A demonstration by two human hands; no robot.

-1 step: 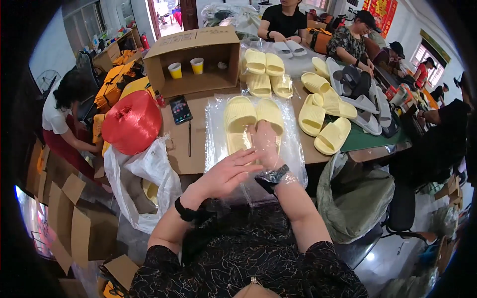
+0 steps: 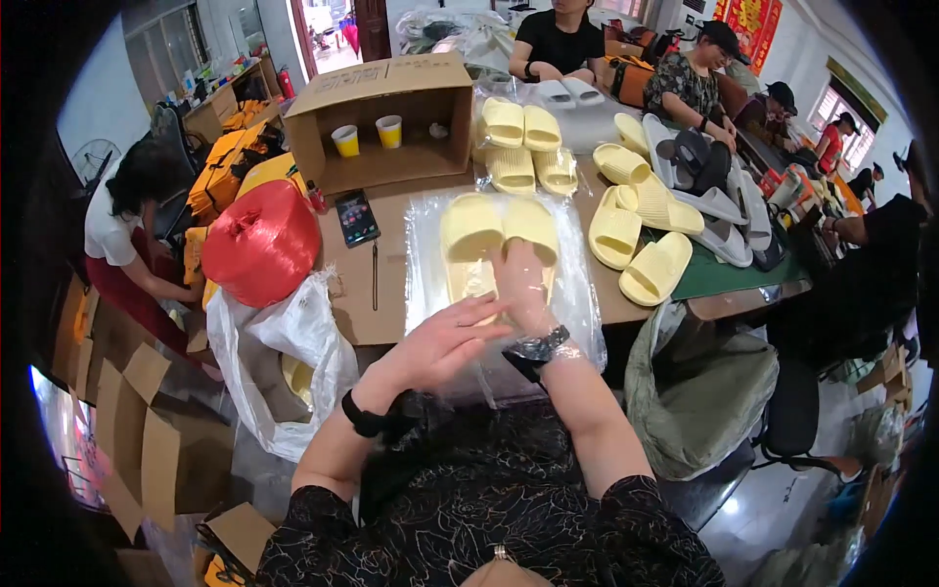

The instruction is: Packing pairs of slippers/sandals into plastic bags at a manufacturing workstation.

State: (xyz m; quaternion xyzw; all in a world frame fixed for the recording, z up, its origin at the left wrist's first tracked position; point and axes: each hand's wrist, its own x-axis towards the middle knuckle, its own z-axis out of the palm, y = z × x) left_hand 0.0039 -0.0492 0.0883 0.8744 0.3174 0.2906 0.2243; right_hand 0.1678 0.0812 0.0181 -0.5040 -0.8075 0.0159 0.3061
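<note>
A pair of pale yellow slippers (image 2: 473, 227) lies side by side inside a clear plastic bag (image 2: 579, 293) on the table in front of me. My right hand (image 2: 523, 289) reaches into the bag, with clear film over its wrist. Its fingers go under the right slipper's strap and its thumb side is at the left slipper's inner edge, so the fingertips are partly hidden. My left hand (image 2: 450, 338) is stretched flat, fingers straight, its fingertips at the slippers' heel ends beside my right hand. It grips nothing.
Beyond the bag are more yellow slippers (image 2: 504, 122), with others and grey ones (image 2: 724, 240) to the right. A cardboard box (image 2: 323, 171) with two cups, a phone (image 2: 356, 217), a pen (image 2: 375, 277) and a red twine roll (image 2: 262, 240) are left. Sacks (image 2: 699, 391) hang at the edge.
Very little differs. The slippers' strap ends have shifted slightly toward me, and my left hand has drawn back a touch. My right hand stays among the slippers.
</note>
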